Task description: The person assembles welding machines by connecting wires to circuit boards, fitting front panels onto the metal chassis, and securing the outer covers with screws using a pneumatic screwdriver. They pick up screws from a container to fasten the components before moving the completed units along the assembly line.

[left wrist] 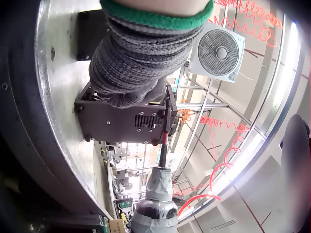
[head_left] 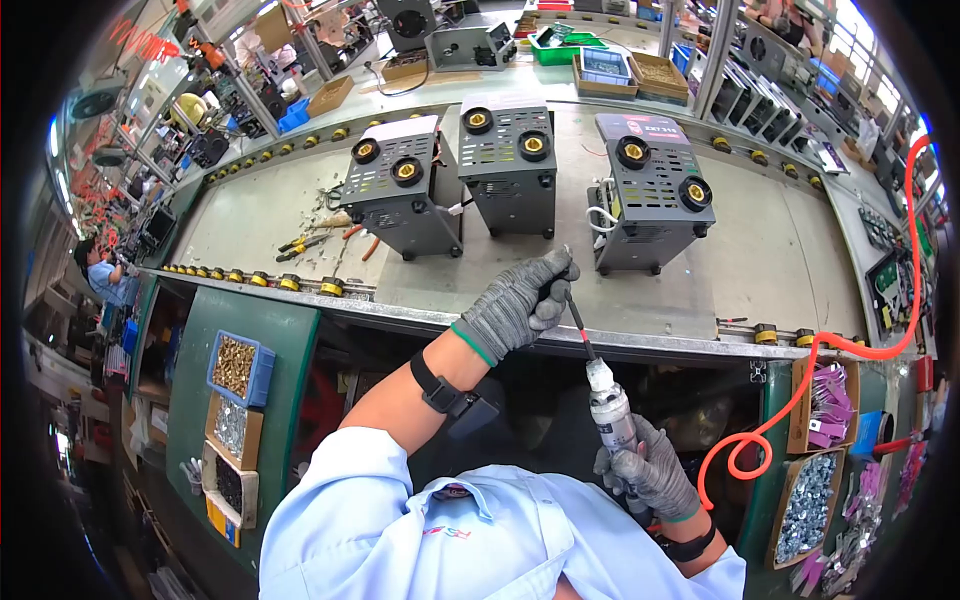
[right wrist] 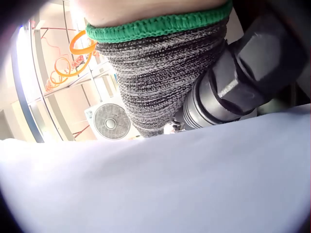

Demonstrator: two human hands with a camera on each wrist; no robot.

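Note:
My gloved right hand grips a pneumatic screwdriver by its body, the bit pointing up and away from me. The gloved left hand has its fingers curled at the far end of the screwdriver bit, pinching it near the tip. In the left wrist view, that glove hides the bit's end, while the tape-wrapped nose shows below. White cloth covers much of the right wrist view, under the right glove. A grey machine case stands beyond the left hand, to its right.
Two more grey machine cases stand on the bench. Pliers and scraps lie at left. Rollers line the front edge. An orange air hose loops at right. Parts boxes flank me.

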